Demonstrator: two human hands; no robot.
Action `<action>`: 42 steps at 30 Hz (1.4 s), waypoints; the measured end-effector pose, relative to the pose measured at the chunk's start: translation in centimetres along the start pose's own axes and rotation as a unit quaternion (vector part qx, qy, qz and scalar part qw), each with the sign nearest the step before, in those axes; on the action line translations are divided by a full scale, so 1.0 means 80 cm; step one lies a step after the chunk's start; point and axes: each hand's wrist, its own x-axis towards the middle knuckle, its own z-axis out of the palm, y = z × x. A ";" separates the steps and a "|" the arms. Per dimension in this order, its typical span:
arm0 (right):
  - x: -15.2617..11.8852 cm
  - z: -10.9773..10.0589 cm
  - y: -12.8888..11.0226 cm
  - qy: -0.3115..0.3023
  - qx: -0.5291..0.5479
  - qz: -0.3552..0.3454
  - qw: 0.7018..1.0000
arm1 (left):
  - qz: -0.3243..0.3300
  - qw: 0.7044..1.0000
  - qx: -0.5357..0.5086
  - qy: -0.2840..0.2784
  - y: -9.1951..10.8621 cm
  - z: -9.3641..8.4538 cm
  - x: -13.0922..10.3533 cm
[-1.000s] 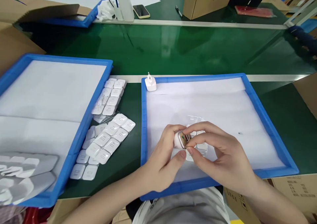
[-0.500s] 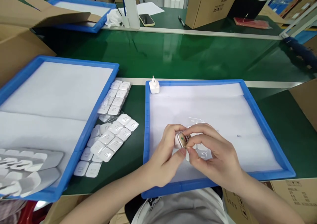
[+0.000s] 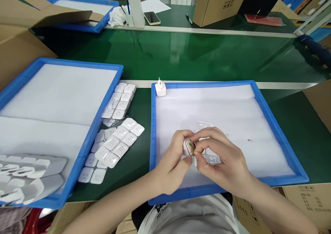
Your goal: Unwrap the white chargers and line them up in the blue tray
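My left hand [image 3: 175, 163] is closed around a small white charger housing [image 3: 187, 148] whose open side shows a tan and green circuit board [image 3: 191, 145]. The fingers of my right hand [image 3: 221, 158] pinch at the right edge of that board; they cover part of it. Both hands are over the blue-rimmed tray [image 3: 153, 130] lined with white sheet. Behind the right fingers lies a clear plastic blister pack [image 3: 210, 157], partly hidden. A white plug charger [image 3: 160, 88] stands on the tray's far left corner, prongs up.
Left of the tray, several packs of white square covers [image 3: 120, 141] lie on the green table [image 3: 144, 179]. A second blue tray [image 3: 85, 68] holds white plastic pieces [image 3: 33, 172]. Farther back are a phone [image 3: 152, 18], a white bottle [image 3: 136, 8] and a cardboard box [image 3: 216, 4].
The left thumb has drawn back slightly from the lower edge of the charger housing. Both hands otherwise keep the same hold, and the view has shifted a little.
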 end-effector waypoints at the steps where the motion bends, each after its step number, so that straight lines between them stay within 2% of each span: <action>1: 0.000 0.000 0.000 -0.001 0.001 -0.001 1.000 | -0.002 1.000 -0.004 -0.002 -0.001 0.000 0.000; 15: 0.000 0.001 0.000 -0.005 0.004 -0.005 1.000 | -0.029 0.999 -0.023 0.003 0.001 -0.001 -0.001; 20: 0.000 0.000 -0.001 -0.011 0.012 -0.009 1.000 | -0.047 0.999 -0.024 0.005 0.009 -0.001 0.000; 26: -0.001 -0.003 -0.001 -0.024 0.047 0.013 0.999 | -0.028 0.998 -0.050 -0.001 0.012 -0.001 0.005; 36: -0.001 -0.005 -0.001 -0.012 0.059 0.027 0.998 | 0.011 1.000 0.002 0.020 -0.005 -0.001 0.000; 42: -0.001 -0.003 0.000 -0.011 0.036 0.018 0.999 | 0.007 1.000 0.022 0.019 0.000 0.000 0.002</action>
